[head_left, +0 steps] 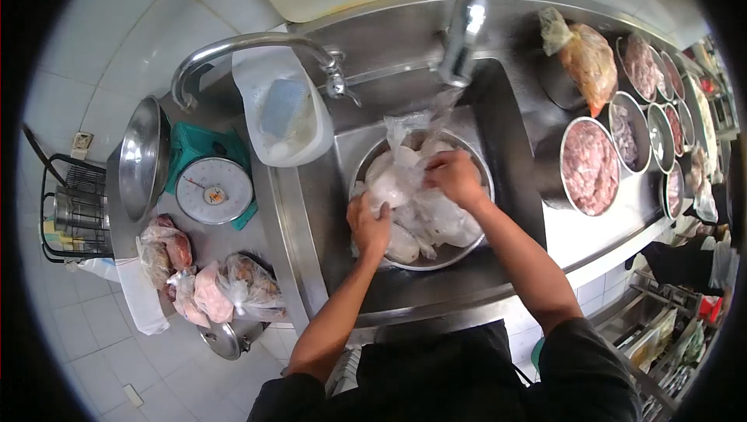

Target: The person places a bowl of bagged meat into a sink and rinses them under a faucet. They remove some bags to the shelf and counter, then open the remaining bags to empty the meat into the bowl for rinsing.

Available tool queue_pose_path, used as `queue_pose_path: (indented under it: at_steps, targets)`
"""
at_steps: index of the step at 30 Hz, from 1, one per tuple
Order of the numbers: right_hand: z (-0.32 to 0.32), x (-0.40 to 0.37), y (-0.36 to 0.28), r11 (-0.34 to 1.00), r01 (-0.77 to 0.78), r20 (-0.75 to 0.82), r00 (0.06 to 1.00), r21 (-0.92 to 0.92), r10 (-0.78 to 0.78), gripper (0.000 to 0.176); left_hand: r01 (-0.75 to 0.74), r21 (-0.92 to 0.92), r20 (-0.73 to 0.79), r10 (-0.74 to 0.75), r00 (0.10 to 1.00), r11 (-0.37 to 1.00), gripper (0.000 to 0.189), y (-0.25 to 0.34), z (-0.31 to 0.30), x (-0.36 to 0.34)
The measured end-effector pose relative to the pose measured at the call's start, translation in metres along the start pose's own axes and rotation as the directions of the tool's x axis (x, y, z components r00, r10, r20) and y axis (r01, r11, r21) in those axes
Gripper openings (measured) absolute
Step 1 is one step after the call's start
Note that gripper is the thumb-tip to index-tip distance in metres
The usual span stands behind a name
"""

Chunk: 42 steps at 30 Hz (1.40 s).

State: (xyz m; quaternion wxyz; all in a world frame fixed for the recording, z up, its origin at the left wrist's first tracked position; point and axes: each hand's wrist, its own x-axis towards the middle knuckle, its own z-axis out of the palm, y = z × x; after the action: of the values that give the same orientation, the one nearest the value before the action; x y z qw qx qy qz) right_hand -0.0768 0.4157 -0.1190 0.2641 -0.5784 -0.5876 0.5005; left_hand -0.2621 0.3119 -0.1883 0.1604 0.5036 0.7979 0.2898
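Dark sleeves [583, 367] leave the forearms [336, 317] bare, likely avoiding splashes, as the left hand [369, 225] curls against a clear bag [407, 181], apparently steadying it, the right hand [454, 179] pinches its film, and a metal bowl [425, 266] in the sink [510, 122] cradles it, presumably containing drips.

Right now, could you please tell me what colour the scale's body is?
The scale's body is teal green, head view.
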Motion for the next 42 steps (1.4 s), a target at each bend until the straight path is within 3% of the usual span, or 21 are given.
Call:
queue_pose_path:
  at_steps: [1, 2, 3, 5, 7, 9, 10, 13, 15, 16, 20, 24, 27, 30, 32, 35, 37, 38, 42]
  targets:
    - [0.015, 0.008, 0.012, 0.997, 0.045, 0.108, 0.993, 0.07, -0.052, 0.014, -0.15, 0.053, 0.007, 0.15, 0.989, 0.987, 0.037, 0.021, -0.002, -0.003]
    - [0.016, -0.001, -0.017, 0.894, -0.174, 0.246, 0.966, 0.414, 0.075, 0.017, -0.298, 0.105, 0.022, 0.298, 0.954, 0.949, 0.041, 0.036, -0.001, -0.004]
    - [0.017, 0.001, -0.025, 0.998, 0.055, 0.18, 0.982, 0.026, -0.058, 0.019, -0.307, 0.075, 0.265, 0.277, 0.924, 0.949, 0.041, 0.044, 0.005, 0.002]
    - [0.012, -0.007, -0.042, 0.98, 0.195, 0.181, 0.966, -0.029, -0.186, 0.018, -0.297, 0.021, 0.504, 0.246, 0.828, 0.955, 0.04, 0.052, 0.032, 0.017]
    - [0.006, -0.014, -0.046, 0.926, 0.356, 0.129, 0.931, -0.126, -0.341, 0.016, -0.22, -0.167, 0.271, 0.259, 0.927, 0.961, 0.032, 0.084, 0.023, 0.011]
    - [-0.01, -0.029, -0.056, 0.898, 0.418, 0.051, 0.908, -0.139, -0.415, 0.015, -0.309, -0.477, 0.19, 0.44, 0.878, 0.823, 0.03, 0.109, 0.01, 0.033]
    - [-0.019, -0.035, -0.065, 0.88, 0.453, 0.011, 0.89, -0.144, -0.456, 0.014, -0.415, -0.363, 0.169, 0.497, 0.851, 0.834, 0.029, 0.106, 0.012, 0.044]
    - [-0.053, -0.056, -0.086, 0.894, 0.43, 0.003, 0.901, -0.125, -0.433, 0.019, -0.57, -0.117, 0.256, 0.579, 0.774, 0.813, 0.027, 0.1, 0.012, 0.057]
    - [-0.07, -0.073, -0.085, 0.916, 0.385, -0.005, 0.922, -0.111, -0.387, 0.017, -0.525, -0.113, 0.418, 0.52, 0.745, 0.844, 0.025, 0.112, 0.004, 0.064]
    - [-0.076, -0.079, -0.079, 0.923, 0.364, -0.007, 0.93, -0.126, -0.368, 0.016, -0.501, -0.029, 0.479, 0.452, 0.753, 0.865, 0.02, 0.101, 0.024, 0.082]
    - [-0.081, -0.09, -0.028, 0.937, 0.251, 0.015, 0.967, -0.244, -0.255, 0.014, -0.534, 0.184, 0.458, 0.408, 0.79, 0.825, 0.017, 0.128, -0.001, 0.082]
    - [-0.052, -0.091, 0.023, 0.898, 0.199, 0.062, 0.98, -0.392, -0.189, 0.026, -0.524, 0.078, 0.416, 0.45, 0.79, 0.848, 0.018, 0.139, -0.012, 0.084]
    - [-0.027, -0.098, 0.032, 0.846, 0.175, -0.014, 0.977, -0.504, -0.21, 0.037, -0.534, 0.106, 0.413, 0.451, 0.791, 0.839, 0.018, 0.151, -0.029, 0.08]
    - [-0.01, -0.086, 0.04, 0.868, 0.229, 0.003, 0.967, -0.44, -0.254, 0.039, -0.61, 0.092, 0.477, 0.503, 0.721, 0.787, 0.018, 0.141, -0.027, 0.089]
    - [-0.004, -0.076, 0.035, 0.87, 0.239, 0.004, 0.965, -0.432, -0.263, 0.038, -0.577, 0.087, 0.495, 0.467, 0.733, 0.812, 0.019, 0.136, -0.02, 0.087]
    - [-0.003, -0.062, 0.029, 0.856, 0.247, -0.11, 0.938, -0.454, -0.329, 0.036, -0.576, -0.016, 0.458, 0.518, 0.723, 0.818, 0.022, 0.133, -0.022, 0.077]
    - [-0.015, -0.049, 0.038, 0.904, 0.181, -0.191, 0.943, -0.387, -0.271, 0.034, -0.593, -0.038, 0.425, 0.55, 0.719, 0.805, 0.025, 0.132, -0.019, 0.075]
    - [-0.024, -0.039, 0.044, 0.925, 0.154, -0.229, 0.942, -0.348, -0.244, 0.034, -0.503, -0.026, 0.505, 0.446, 0.739, 0.864, 0.025, 0.131, -0.018, 0.076]
    - [-0.044, 0.006, 0.085, 0.884, -0.049, -0.249, 0.965, -0.465, -0.077, 0.032, -0.489, -0.13, 0.528, 0.478, 0.702, 0.862, 0.03, 0.115, -0.012, 0.067]
